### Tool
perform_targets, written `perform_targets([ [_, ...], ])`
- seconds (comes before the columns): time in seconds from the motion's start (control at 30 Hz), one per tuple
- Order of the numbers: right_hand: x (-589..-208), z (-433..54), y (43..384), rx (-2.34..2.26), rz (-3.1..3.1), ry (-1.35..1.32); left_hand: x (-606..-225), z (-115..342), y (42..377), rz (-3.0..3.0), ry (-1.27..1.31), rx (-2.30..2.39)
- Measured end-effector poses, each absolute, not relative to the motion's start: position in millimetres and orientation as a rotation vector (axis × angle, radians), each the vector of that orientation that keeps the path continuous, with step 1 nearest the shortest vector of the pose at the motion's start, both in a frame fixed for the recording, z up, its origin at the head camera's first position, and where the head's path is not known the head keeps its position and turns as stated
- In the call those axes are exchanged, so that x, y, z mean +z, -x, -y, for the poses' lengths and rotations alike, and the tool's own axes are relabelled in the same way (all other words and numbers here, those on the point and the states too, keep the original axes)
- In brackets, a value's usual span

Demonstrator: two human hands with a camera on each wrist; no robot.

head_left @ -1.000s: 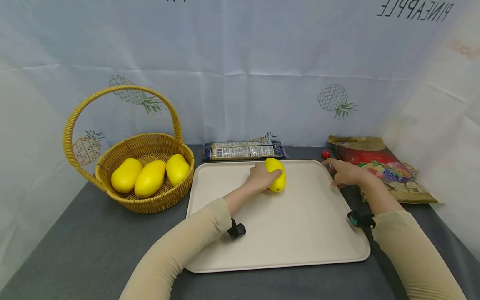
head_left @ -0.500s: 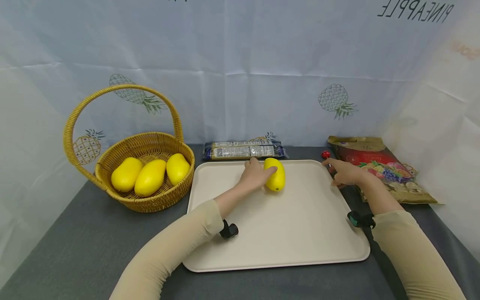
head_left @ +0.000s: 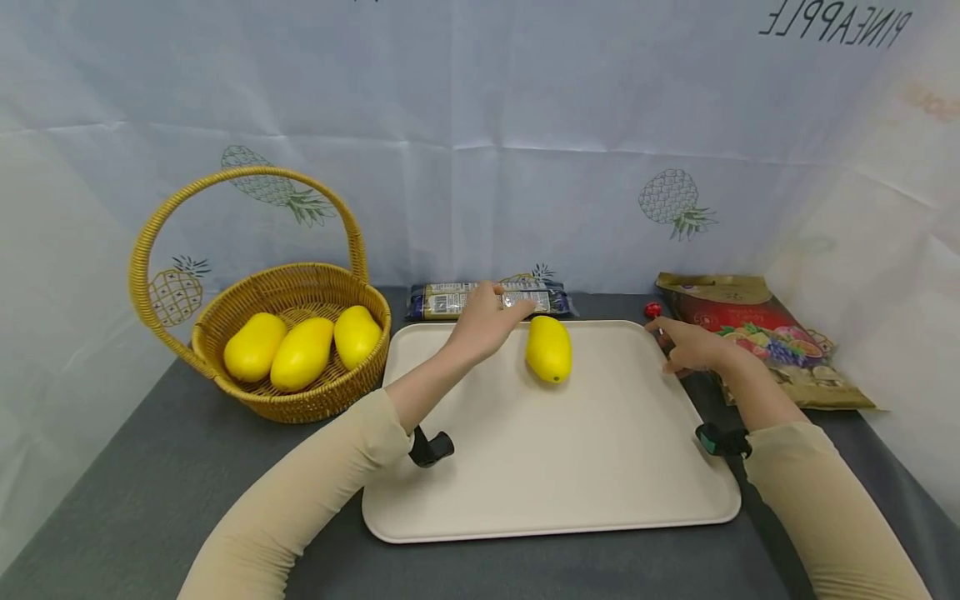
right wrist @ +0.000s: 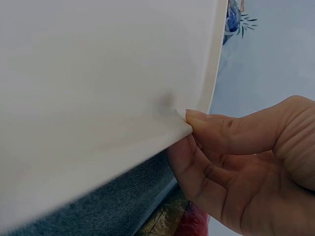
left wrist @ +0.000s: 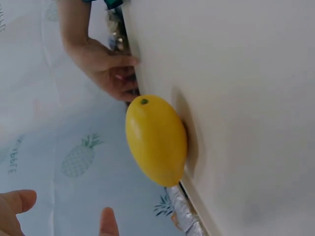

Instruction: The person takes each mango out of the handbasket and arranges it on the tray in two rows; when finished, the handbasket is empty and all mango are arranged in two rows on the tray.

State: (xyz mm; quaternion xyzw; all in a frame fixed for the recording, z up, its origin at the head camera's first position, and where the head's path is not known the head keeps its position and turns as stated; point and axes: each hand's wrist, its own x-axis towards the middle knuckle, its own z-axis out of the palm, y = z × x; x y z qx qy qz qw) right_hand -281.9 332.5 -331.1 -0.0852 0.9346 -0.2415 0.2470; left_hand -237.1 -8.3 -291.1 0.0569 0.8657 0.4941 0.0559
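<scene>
A yellow mango [head_left: 549, 350] lies on the beige tray [head_left: 585, 467], near its far edge. To the left of that mango, my left hand [head_left: 480, 327] is raised over the tray with thumb and fingers spread and nothing in them. Its thumb [left wrist: 22, 200] and one finger stand apart from the mango in the left wrist view. My right hand [head_left: 692, 346] pinches the tray's rim at the far right corner; the thumb [right wrist: 236, 135] is on top and the fingers are underneath. A wicker basket [head_left: 322, 408] with three more mangoes, including a front one [head_left: 302, 354], stands at the left.
A dark blue printed packet [head_left: 442, 304] lies behind the tray along the backdrop. At the right, a red and gold bag [head_left: 780, 337] lies beyond my right hand, with a small red ball [head_left: 652, 310] beside it. Pineapple-printed cloth encloses the dark table [head_left: 187, 500].
My left hand has let go of the mango on the tray and moved away to the left and upward. That mango stays in place. The right hand keeps its grip on the rim.
</scene>
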Motion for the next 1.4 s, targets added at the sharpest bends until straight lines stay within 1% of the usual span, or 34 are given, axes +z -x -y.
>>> perform_targets([
  [0.37, -331.7, -332.9, 281.7, -0.660, -2.548, 0.233, -262.5, 44.1, 227.6, -2.631, -0.256, 1.546],
  [0.63, -332.0, -335.5, 282.5, -0.667, -2.546, 0.260, -242.3, 78.9, 222.4, -2.636, -0.215, 1.582],
  [1.13, -333.1, -336.0, 282.8, -0.674, -2.550, 0.272, -220.2, 136.0, 230.6, -2.634, -0.153, 1.638],
  [1.4, -333.0, -335.3, 282.4, -0.666, -2.550, 0.263, -218.7, 162.0, 247.8, -2.665, -0.085, 1.602],
])
